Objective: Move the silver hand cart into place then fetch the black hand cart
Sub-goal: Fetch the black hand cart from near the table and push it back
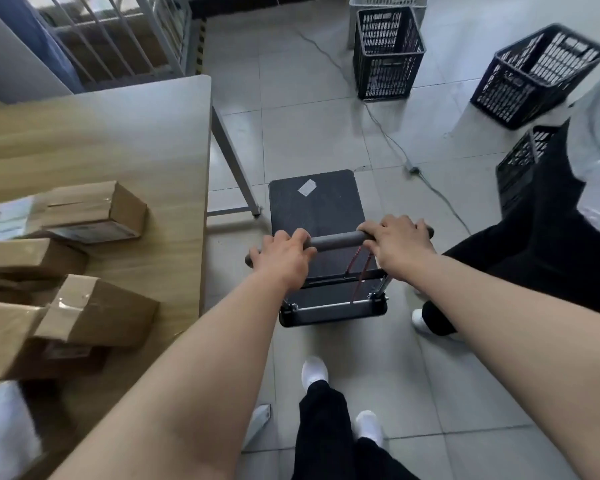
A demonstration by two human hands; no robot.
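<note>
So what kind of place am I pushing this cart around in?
Probably a packing or stockroom area: taped cardboard parcels on a wooden table, black plastic crates on the tiled floor, and the hand cart itself.

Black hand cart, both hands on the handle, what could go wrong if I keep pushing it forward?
The cable lies across the floor just ahead of the black hand cart; its wheels might snag it. The table leg sits close on the left, and a bystander's leg close on the right, so drifting either way could clip one.

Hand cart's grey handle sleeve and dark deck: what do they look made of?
The grey handle sleeve looks like matte foam or rubber padding: soft-looking and without shine. The dark flat deck seems textured plastic or rubber-coated board, matte and scuffed, carrying a white sticker.
</note>
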